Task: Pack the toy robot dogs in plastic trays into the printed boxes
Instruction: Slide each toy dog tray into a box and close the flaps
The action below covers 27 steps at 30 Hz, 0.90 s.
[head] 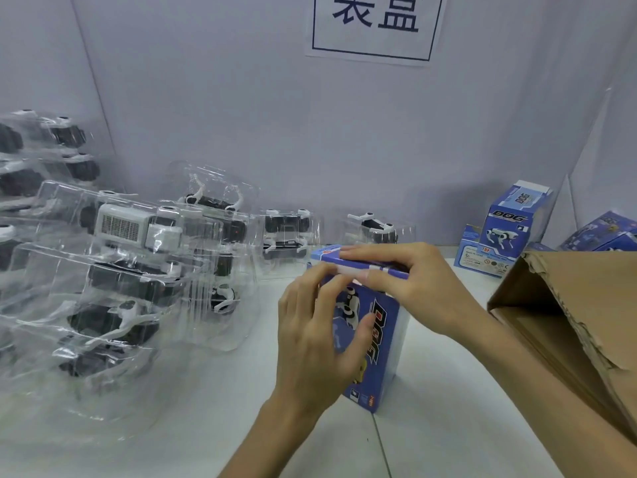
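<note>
Left hand (320,332) fingers curled round box (379,357); lid (329,254) pinched down by right hand (406,281). Other boxes (506,229) stacked at right; many trayed dogs (131,270) judged yet to be packed.

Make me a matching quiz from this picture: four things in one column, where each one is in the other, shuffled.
Things:
1 held box
2 carton
3 sign
4 trays

Places:
A on the wall
B piled at the left
C between the left hand and right hand
D at the table's right edge

Pairs: 1-C, 2-D, 3-A, 4-B
</note>
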Tool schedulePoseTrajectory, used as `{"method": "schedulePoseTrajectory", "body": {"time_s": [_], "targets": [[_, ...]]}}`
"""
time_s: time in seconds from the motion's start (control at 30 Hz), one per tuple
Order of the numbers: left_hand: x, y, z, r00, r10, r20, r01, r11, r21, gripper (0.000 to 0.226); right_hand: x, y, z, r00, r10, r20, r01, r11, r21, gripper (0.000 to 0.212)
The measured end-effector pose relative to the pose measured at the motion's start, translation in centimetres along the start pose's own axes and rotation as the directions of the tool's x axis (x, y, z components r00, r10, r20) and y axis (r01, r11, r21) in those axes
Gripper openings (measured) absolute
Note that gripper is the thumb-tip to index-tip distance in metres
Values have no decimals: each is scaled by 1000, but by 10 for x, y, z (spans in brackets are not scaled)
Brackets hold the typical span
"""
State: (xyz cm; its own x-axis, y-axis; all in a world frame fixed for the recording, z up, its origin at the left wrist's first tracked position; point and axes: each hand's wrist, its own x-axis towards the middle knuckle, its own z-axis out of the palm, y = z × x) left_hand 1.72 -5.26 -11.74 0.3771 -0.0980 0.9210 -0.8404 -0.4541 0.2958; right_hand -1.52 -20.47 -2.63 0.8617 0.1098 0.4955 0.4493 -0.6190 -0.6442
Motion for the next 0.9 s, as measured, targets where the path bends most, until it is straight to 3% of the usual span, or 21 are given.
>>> {"method": "schedulePoseTrajectory", "body": {"time_s": [0.1,0.23,0.5,0.9], "targets": [[3,-8,-1,995,102,25,-104,990,99,45,1,-5,-1,999,38,-2,-38,992,118,37],[2,-20,-1,992,124,8,-124,981,148,38,-1,-5,1,999,37,9,-38,986,165,37],[-3,-25,0,990,128,-59,-116,978,170,38,-8,1,9,999,-44,-27,45,998,36,32],[-3,-25,-3,998,58,-36,-59,998,-16,45,-10,1,6,995,-42,96,56,988,-142,38]]}}
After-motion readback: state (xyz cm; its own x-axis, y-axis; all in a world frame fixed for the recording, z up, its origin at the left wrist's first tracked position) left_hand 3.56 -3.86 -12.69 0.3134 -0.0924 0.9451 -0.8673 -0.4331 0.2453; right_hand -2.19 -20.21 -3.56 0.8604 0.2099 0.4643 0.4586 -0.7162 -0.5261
